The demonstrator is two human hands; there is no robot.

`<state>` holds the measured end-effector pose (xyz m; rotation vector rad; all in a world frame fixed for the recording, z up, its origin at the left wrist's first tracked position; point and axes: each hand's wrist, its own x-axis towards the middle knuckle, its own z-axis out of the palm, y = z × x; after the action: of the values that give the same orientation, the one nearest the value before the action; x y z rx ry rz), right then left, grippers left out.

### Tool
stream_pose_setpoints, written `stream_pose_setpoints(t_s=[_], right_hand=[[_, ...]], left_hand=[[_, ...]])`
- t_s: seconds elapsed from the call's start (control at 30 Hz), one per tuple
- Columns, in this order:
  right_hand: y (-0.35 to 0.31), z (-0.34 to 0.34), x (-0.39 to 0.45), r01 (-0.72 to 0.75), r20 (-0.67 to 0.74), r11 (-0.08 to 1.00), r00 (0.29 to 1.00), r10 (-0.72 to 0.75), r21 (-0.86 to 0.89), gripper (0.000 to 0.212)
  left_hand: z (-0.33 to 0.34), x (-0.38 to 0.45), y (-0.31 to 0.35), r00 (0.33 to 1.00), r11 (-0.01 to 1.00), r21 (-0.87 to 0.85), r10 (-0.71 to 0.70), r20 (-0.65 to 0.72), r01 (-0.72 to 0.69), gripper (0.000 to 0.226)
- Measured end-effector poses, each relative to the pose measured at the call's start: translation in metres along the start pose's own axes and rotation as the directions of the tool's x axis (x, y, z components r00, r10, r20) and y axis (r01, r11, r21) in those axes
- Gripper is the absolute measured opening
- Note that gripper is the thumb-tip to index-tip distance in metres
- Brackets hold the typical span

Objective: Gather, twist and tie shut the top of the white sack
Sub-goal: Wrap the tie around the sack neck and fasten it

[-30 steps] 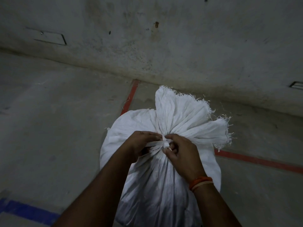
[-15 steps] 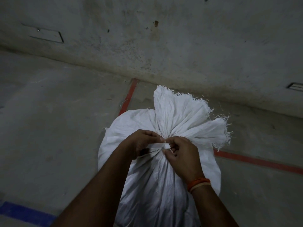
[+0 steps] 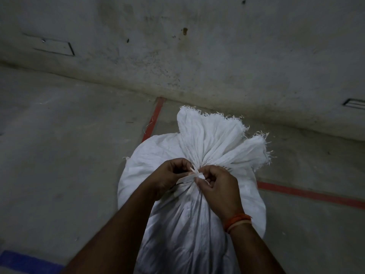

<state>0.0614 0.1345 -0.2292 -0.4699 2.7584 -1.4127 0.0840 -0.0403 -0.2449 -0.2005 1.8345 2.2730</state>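
Observation:
A full white woven sack (image 3: 189,224) stands upright on the floor in front of me. Its top is gathered into a bunched neck, and the frayed mouth (image 3: 217,139) fans out above. A thin white strip tie (image 3: 194,175) runs around the neck with a small knot at the front. My left hand (image 3: 168,176) pinches one end of the strip on the left of the knot. My right hand (image 3: 215,186), with an orange thread band at the wrist, pinches the strip at the knot from the right.
Grey concrete floor surrounds the sack, with a stained concrete wall (image 3: 197,56) close behind. Red painted lines (image 3: 308,194) run behind and to the right of the sack. A blue painted line (image 3: 25,262) lies at the lower left.
Both hands stay at the neck of the sack. The fingers have shifted on the strip; its ends now stick up between the hands at the knot.

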Motion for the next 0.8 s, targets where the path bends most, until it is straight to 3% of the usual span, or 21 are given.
stream_pose_setpoints(t_s=[0.3,0.57,0.8], right_hand=[[0.000,0.001,0.000,0.030,-0.012,0.998,0.999,-0.031,-0.061,0.011],[-0.001,0.004,-0.002,0.014,-0.044,0.997,0.999,-0.017,-0.074,0.014],[-0.003,0.003,-0.004,-0.005,-0.054,0.998,0.999,0.001,-0.065,0.016]], left_hand=[[0.003,0.003,-0.008,0.997,0.997,-0.005,0.080,-0.004,-0.080,0.014],[0.002,0.010,-0.016,0.978,0.996,-0.010,0.090,-0.186,-0.094,0.008],[0.002,0.012,-0.018,0.967,0.995,0.022,0.103,-0.232,-0.101,0.015]])
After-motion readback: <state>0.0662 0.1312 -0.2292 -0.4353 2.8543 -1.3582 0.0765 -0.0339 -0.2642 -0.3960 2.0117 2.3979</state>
